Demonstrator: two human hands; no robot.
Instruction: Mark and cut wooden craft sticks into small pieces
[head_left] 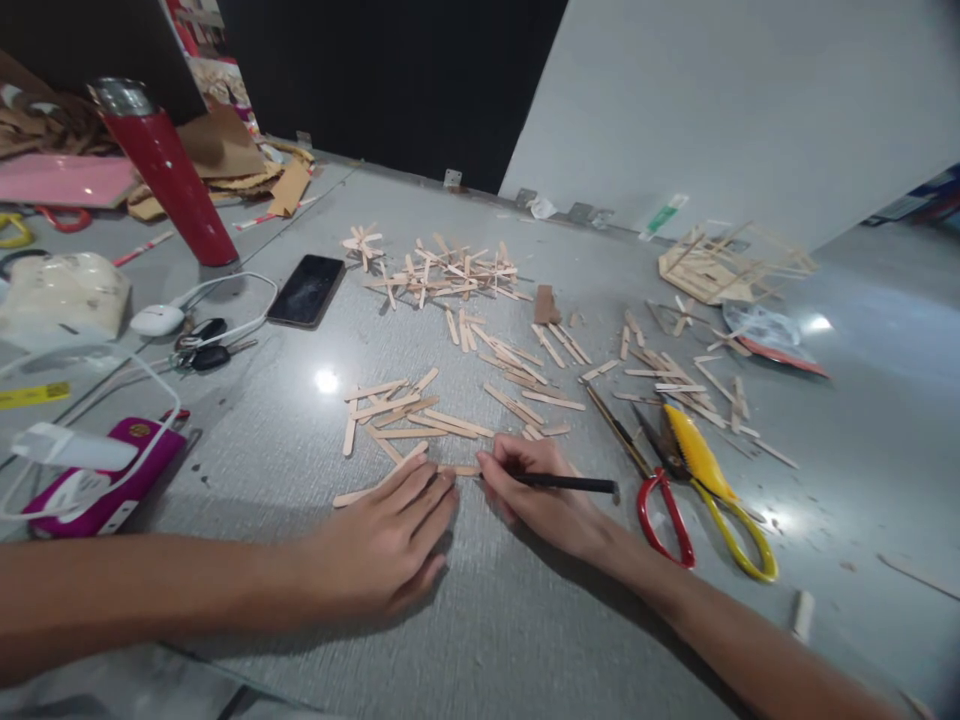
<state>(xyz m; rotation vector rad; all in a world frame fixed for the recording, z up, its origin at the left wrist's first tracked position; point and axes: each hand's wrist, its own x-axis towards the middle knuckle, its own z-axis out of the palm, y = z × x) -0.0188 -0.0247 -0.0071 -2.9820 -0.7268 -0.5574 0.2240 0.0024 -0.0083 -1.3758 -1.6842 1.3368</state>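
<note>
My right hand (536,490) is closed around a black pen (574,483), its writing end down at a wooden craft stick (466,470) on the grey table. My left hand (382,535) lies across the left end of that same stick, fingers together, pinning it against the tabletop. Part of the stick is hidden under these fingers. Just beyond my hands is a loose pile of craft sticks (390,405). Another stick (352,498) pokes out beside my left fingertips.
To the right lie red-handled scissors (667,520) and yellow-handled scissors (739,530). More sticks (457,270) are heaped farther back, near a phone (307,290). A red flask (165,180), keys (206,345) and a purple device (112,475) with cables occupy the left. A stick frame (712,265) stands back right.
</note>
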